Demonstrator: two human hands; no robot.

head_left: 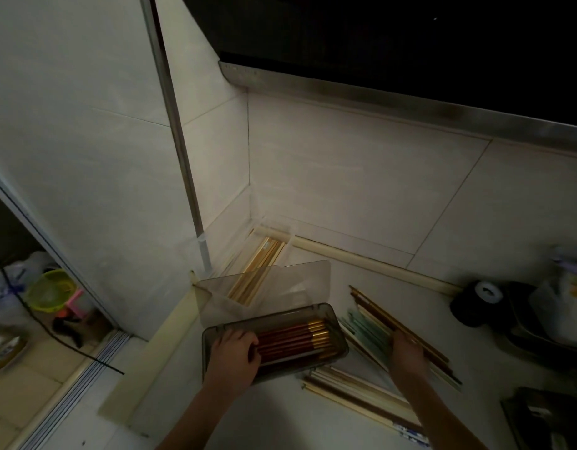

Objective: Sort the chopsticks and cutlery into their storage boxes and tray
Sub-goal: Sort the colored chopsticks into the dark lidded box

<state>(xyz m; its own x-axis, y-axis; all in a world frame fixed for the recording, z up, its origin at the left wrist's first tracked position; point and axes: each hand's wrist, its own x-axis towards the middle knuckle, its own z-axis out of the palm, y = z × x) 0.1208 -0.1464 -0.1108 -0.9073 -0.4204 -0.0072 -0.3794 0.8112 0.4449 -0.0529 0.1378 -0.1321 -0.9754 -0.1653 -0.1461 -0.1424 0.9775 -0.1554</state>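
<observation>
A smoky grey storage box (340, 342) lies on the white counter with its lid (300, 280) standing open behind it. Inside lie several red chopsticks with gold tips (296, 341). My left hand (233, 352) rests in the box's left end, fingers curled over the red chopsticks' ends. My right hand (407, 352) lies on a loose pile of brown, pale green and cream chopsticks (378, 319) to the right of the box. More cream chopsticks (355, 394) lie in front. A clear box with gold chopsticks (264, 258) sits in the back corner.
Tiled walls close the corner behind the boxes. A black round object (475, 303) and dark trays (540, 414) stand at the counter's right. The counter edge drops at the left to a floor with a green basket (50, 292) and a black cable.
</observation>
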